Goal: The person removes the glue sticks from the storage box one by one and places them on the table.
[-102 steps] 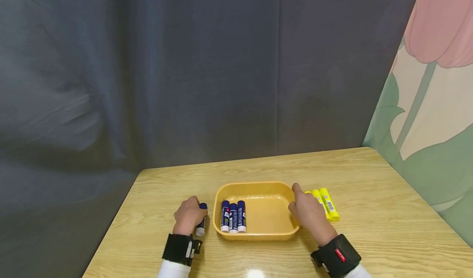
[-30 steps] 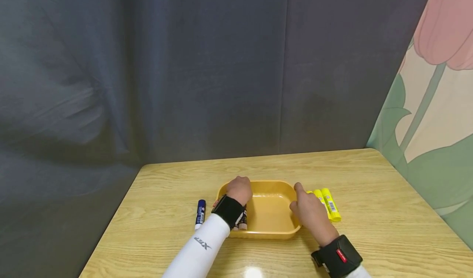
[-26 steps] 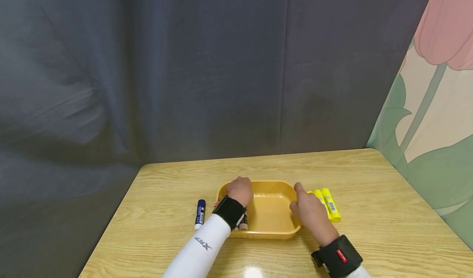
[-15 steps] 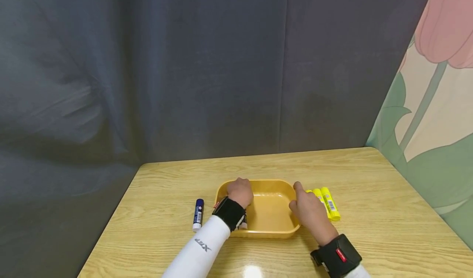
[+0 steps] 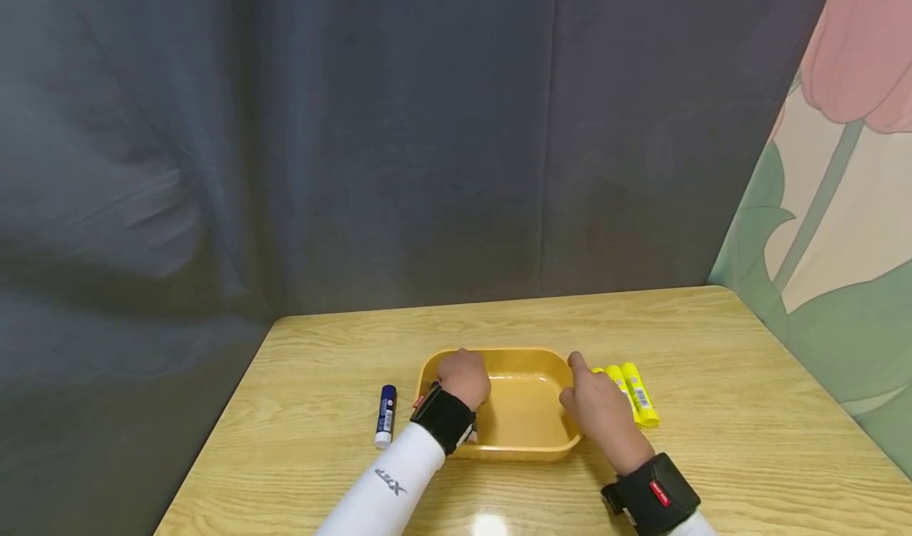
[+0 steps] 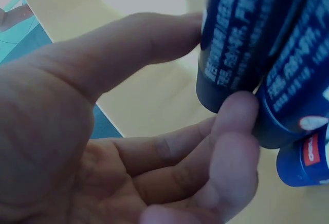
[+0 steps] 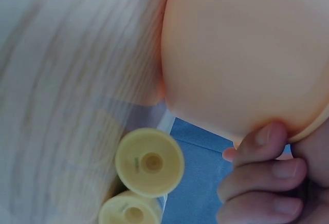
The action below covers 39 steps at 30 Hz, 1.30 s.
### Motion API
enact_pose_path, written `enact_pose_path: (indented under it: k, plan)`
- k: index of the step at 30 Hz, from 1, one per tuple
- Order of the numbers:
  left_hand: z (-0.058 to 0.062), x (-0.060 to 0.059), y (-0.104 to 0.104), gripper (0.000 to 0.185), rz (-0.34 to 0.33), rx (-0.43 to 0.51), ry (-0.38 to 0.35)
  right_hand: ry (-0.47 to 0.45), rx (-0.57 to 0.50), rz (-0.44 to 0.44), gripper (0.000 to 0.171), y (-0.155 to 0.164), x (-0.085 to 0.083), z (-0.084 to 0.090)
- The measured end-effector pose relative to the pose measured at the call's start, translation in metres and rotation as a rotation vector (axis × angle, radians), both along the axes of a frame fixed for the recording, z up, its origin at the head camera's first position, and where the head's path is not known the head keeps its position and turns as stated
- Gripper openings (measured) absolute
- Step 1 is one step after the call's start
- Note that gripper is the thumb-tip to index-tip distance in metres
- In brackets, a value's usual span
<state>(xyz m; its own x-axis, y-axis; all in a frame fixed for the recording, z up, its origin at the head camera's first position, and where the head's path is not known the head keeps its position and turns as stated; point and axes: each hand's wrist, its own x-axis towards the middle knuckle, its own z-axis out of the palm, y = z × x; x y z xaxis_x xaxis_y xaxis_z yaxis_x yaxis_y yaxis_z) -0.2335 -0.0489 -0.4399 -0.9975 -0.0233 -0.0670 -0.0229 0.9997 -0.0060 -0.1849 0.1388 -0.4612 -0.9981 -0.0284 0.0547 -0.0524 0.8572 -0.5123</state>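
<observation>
My left hand (image 5: 465, 378) reaches into the left part of a yellow-orange plastic tray (image 5: 523, 416). In the left wrist view, the thumb and a fingertip pinch a dark blue glue stick (image 6: 231, 44), with a second glue stick (image 6: 298, 64) close against it and a third (image 6: 303, 160) lower right. From the head, hand and wristband hide most of these. My right hand (image 5: 602, 413) grips the tray's right rim; the right wrist view shows its curled fingers (image 7: 262, 170) at the tray wall (image 7: 241, 54). Another blue glue stick (image 5: 385, 416) lies on the table left of the tray.
Several yellow glue sticks (image 5: 640, 395) lie side by side on the wooden table (image 5: 342, 362), just right of the tray and beside my right hand. A dark curtain (image 5: 399, 140) hangs behind the table, and a flower-patterned wall (image 5: 848, 306) rises at the right.
My left hand has left the loose blue glue stick on the table and moved right, into the tray. Lately it has shifted slightly toward me. The right hand keeps its grip on the tray.
</observation>
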Motion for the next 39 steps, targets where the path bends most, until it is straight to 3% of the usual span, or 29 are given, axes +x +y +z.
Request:
enact_pose_path:
  k: [12, 21, 26, 34, 39]
  plan:
    - [-0.003, -0.001, 0.004, 0.007, -0.042, 0.007, 0.101, -0.008, -0.004, -0.005, 0.053, 0.002, 0.0, 0.0]
    - [-0.003, -0.006, 0.005, 0.003, 0.001, 0.042, 0.18, -0.011, 0.0, -0.006, 0.053, 0.002, 0.0, 0.001]
    - [0.0, -0.006, 0.003, 0.004, -0.008, 0.071, 0.192, -0.014, -0.002, -0.008, 0.052, 0.002, -0.001, 0.001]
    - [0.008, -0.005, -0.008, 0.007, -0.089, 0.188, 0.17, -0.013, 0.005, -0.008, 0.052, 0.002, -0.001, 0.002]
    - [0.02, 0.001, -0.018, 0.015, -0.115, 0.325, 0.169, 0.023, 0.01, 0.003, 0.048, 0.002, -0.001, 0.001]
